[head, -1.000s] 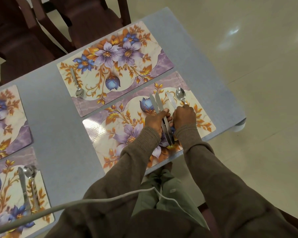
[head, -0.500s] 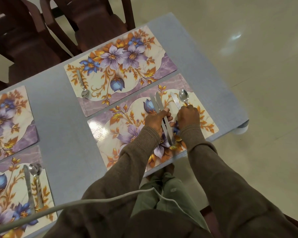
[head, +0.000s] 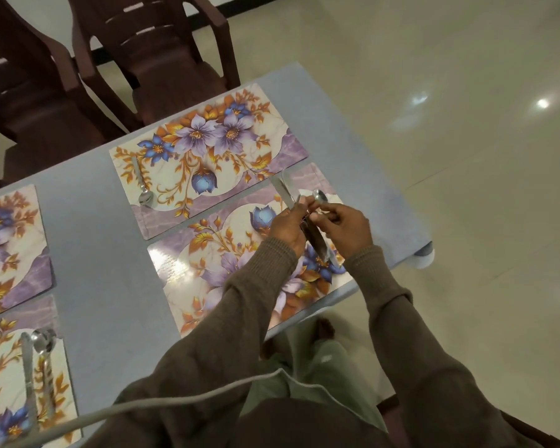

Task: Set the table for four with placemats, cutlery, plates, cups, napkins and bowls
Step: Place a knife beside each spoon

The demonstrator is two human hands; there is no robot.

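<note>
Several floral placemats lie on the grey table point(head: 104, 253). Over the near right placemat point(head: 214, 266) my left hand point(head: 286, 226) grips a bunch of knives point(head: 285, 194) whose blades point away from me. My right hand point(head: 346, 226) pinches the handle of a spoon point(head: 320, 197) lifted beside the knives. On the far placemat point(head: 207, 150) lies one spoon point(head: 144, 195). A knife point(head: 26, 367) and a spoon point(head: 44, 344) rest on the near left placemat point(head: 0, 383). The far left placemat point(head: 10, 247) carries no cutlery that I can see.
Two dark brown chairs point(head: 162, 59) stand beyond the table's far edge. The table's right edge and corner point(head: 424, 250) are close to my right hand. Glossy cream floor point(head: 466, 156) stretches to the right. A grey cable point(head: 175, 402) crosses my lap.
Both hands have lifted off the near right placemat. The knives came up in my left hand, and my right hand picked up the spoon beside them. The view tilted toward the chairs.
</note>
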